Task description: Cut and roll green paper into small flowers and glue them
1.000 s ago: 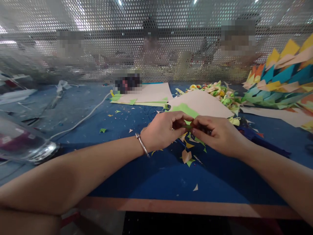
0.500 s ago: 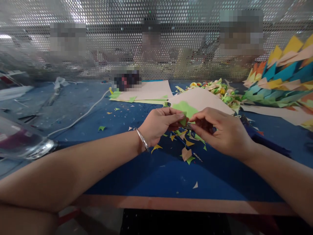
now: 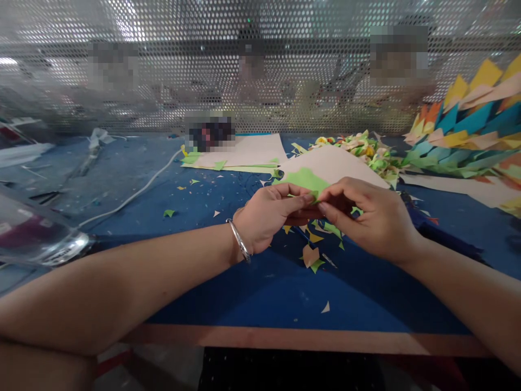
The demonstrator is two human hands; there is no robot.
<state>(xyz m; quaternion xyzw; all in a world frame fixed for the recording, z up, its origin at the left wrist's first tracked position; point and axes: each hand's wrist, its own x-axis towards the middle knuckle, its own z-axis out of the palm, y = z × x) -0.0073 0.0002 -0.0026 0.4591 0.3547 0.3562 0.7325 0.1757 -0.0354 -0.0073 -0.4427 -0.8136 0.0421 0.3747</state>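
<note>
Left hand (image 3: 271, 217) and right hand (image 3: 366, 217) meet fingertip to fingertip at frame centre, both pinching small green paper piece (image 3: 312, 195) between them, above blue tabletop (image 3: 264, 288); piece mostly hidden, long axis unclear.

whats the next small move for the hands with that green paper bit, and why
Probably press the fold flat between the thumbs. Both the left hand and right hand pinch a small green paper piece at their fingertips, just above the scraps on the blue table. The piece is mostly hidden, so its shape is unclear.
</note>
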